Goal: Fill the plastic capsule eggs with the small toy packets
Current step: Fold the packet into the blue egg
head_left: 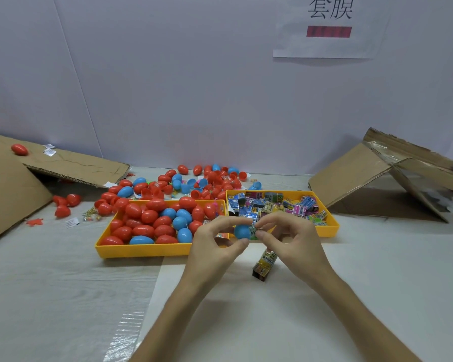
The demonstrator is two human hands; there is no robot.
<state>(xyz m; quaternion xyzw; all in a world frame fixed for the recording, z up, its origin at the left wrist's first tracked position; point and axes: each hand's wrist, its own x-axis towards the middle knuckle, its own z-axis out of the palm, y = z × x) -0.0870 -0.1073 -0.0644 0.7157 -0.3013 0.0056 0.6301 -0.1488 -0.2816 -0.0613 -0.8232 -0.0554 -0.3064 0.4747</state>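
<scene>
My left hand holds a blue egg half between thumb and fingers, just in front of the two yellow trays. My right hand pinches a small printed toy packet at the mouth of that half. A small printed box stands on the table under my hands. The left yellow tray holds several red and blue eggs. The right yellow tray holds several toy packets.
A loose pile of red and blue eggs and halves lies behind the trays. Flattened cardboard leans at the left with a red egg on it, and a collapsed box sits at the right. A white wall stands behind.
</scene>
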